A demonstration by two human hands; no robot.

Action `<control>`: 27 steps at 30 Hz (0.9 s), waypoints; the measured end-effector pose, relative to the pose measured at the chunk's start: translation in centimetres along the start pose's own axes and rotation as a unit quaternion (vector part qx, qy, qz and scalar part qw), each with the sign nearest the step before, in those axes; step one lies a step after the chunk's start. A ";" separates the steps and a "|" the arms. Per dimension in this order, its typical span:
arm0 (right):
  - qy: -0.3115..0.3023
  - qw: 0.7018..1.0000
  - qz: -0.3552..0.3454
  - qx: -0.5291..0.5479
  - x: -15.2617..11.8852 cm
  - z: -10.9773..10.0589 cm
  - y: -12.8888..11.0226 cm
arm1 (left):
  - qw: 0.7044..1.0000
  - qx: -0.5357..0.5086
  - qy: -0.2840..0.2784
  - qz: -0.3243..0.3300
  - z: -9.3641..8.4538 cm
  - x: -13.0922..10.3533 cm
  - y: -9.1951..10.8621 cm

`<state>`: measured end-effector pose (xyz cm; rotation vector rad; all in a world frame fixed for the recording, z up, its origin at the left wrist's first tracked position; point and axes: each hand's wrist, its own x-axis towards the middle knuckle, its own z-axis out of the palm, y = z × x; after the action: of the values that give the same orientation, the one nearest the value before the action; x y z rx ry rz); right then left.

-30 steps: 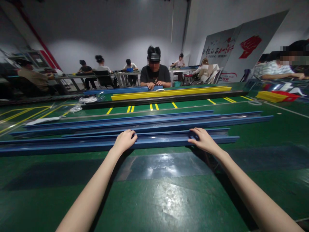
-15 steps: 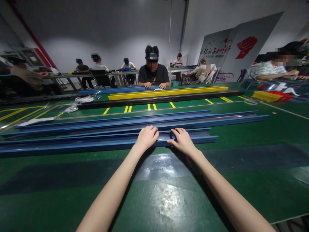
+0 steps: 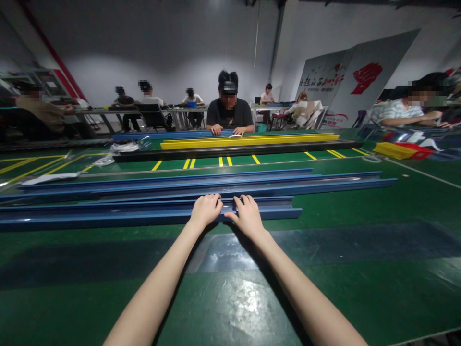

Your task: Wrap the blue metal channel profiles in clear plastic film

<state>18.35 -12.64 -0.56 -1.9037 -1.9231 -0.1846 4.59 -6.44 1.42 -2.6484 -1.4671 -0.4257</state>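
Observation:
A long blue U-shaped channel [image 3: 277,212] lies lengthwise near me on the green table, its trough facing up. My left hand [image 3: 206,210] is closed over it, with the fingers on its far wall. Close by on the right, my right hand [image 3: 248,215] grips the same channel, fingers curled over the far side and thumb toward the near wall. A short stretch of trough shows between the two hands. Just beyond lie more blue channels [image 3: 345,183], roughly parallel to the held one.
A clear plastic sheet [image 3: 309,247] lies flat before me. Farther back are a black strip [image 3: 252,150], a yellow channel [image 3: 288,139], and yellow [image 3: 392,150] and red trays [image 3: 414,150] at right. Across the table sits a co-worker [image 3: 230,113], hands on a blue piece.
Both my hands have shifted left, and the near blue channel has slid left with them. Its right end now lies farther left. The view has tilted slightly up.

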 end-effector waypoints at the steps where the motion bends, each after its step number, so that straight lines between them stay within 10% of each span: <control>1: -0.005 1.000 -0.001 0.003 0.0 0.0 -0.3 | 1.000 -0.001 0.000 -0.005 -0.1 -0.1 -0.3; 27: -0.013 0.992 -0.102 -0.080 -0.7 -2.7 10.2 | 0.998 0.022 0.010 -0.064 -0.1 -0.2 0.3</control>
<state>28.90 -13.84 -0.46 -1.8109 -2.1780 -0.3866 4.73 -6.79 1.48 -2.5191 -1.6258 -0.4246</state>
